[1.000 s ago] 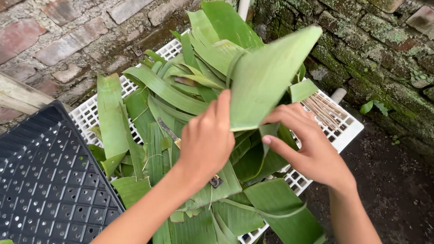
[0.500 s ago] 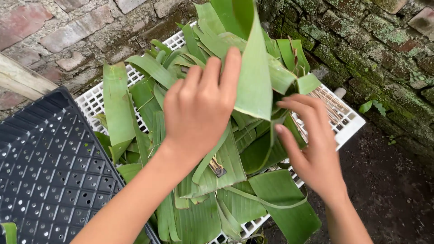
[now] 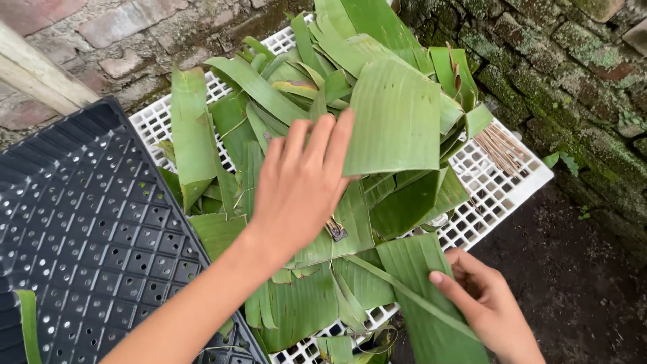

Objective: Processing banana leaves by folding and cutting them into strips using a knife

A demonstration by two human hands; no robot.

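Sorting through cut banana leaf pieces here, and it looks early going. The left hand (image 3: pixel 303 185) is flat on the heap, fingers spread and pressing down on a broad banana leaf strip (image 3: pixel 397 121) that arches up over the rest. The right hand (image 3: pixel 488 307) sits apart, down at the near edge, fingers curled on another leaf piece (image 3: pixel 421 296) that hangs off the white plastic grid tray (image 3: pixel 499 195). Whether it's actually pinching it or just touching, hard to tell from this angle. The whole leaf pile (image 3: pixel 283 108) is still on the tray. The black seedling tray (image 3: pixel 81 222) beside it holds almost nothing, so most of the work is left. A bundle of thin sticks (image 3: pixel 502 145) lies at the tray's far corner.
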